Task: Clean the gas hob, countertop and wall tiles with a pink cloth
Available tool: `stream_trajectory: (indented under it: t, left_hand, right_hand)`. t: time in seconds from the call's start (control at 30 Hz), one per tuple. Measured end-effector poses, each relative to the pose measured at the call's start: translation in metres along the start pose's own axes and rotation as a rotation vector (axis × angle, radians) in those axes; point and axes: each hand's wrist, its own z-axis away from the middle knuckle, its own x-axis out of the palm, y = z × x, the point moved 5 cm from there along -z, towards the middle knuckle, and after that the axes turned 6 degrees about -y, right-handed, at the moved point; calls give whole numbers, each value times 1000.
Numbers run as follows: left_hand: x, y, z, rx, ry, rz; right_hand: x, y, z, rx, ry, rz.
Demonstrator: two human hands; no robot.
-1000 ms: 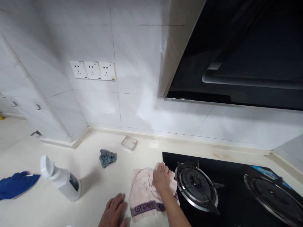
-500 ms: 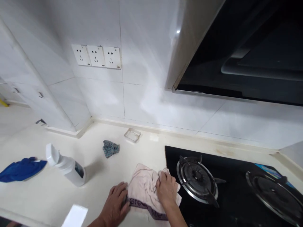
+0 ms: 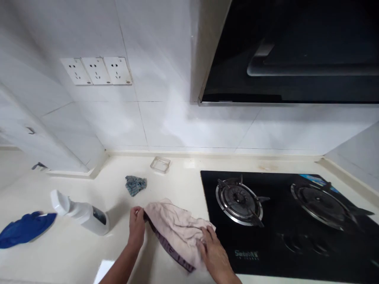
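Note:
A pale pink towel [image 3: 177,225] with a dark purple lettered border is partly lifted off the counter, left of the stove. My left hand [image 3: 137,227] pinches its left corner, holding that edge up. On the towel's right side rests my right hand [image 3: 214,250], fingers stretched out and thumb apart, pressing the cloth near the stove's edge. A crumpled grey-blue rag [image 3: 135,185] lies behind my left hand. To the left stands a white spray bottle [image 3: 85,215] with a dark label.
A black gas stove [image 3: 278,209] with two burners fills the right side, under a black range hood [image 3: 284,51]. A small clear dish [image 3: 160,165] sits near the wall. A blue cloth [image 3: 26,228] lies far left. Wall sockets [image 3: 96,71] are above.
My left hand has gone from lying beside the towel to pinching and raising its left corner. My right hand has loosened from its bunched grip. The view has turned right.

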Motion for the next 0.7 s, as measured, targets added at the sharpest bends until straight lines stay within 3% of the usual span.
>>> stream_trajectory:
  t: [0.1,0.2,0.3,0.4,0.5,0.6,0.7]
  left_hand:
    - [15,21,-28,34,-45,-1]
    - [27,34,-36,102,-87,-81]
    - [42,40,-19,264,-94,-262]
    - [78,31,19,508,-219,-598]
    - [117,6,53,548,-286,-811]
    - [147,-9,69,594,-285,-796]
    - [176,-5,58,655,-263,-701]
  right_hand:
    - [2,-9,10,6,5,-31]
    - [-5,-10,16,41,19,-23]
    - [-22,3,20,23,97,-12]
    - [-35,15,20,-68,135,-3]
    - [-35,21,15,-182,79,-64]
    - [-28,26,11,-278,8,-96]
    - [-22,35,9,-341,29,-58]
